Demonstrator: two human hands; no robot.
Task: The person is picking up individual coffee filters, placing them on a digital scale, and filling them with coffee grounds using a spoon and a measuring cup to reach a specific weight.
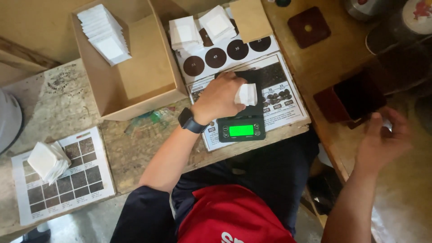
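My left hand has its grip closed on a small white packet over the black scale, at the weighing step, while my right hand hangs open at three o'clock by the dark box.

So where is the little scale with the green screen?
In the head view, the black scale sits near the middle of the wooden bench, on a printed chart, right under the left hand holding a small white packet.
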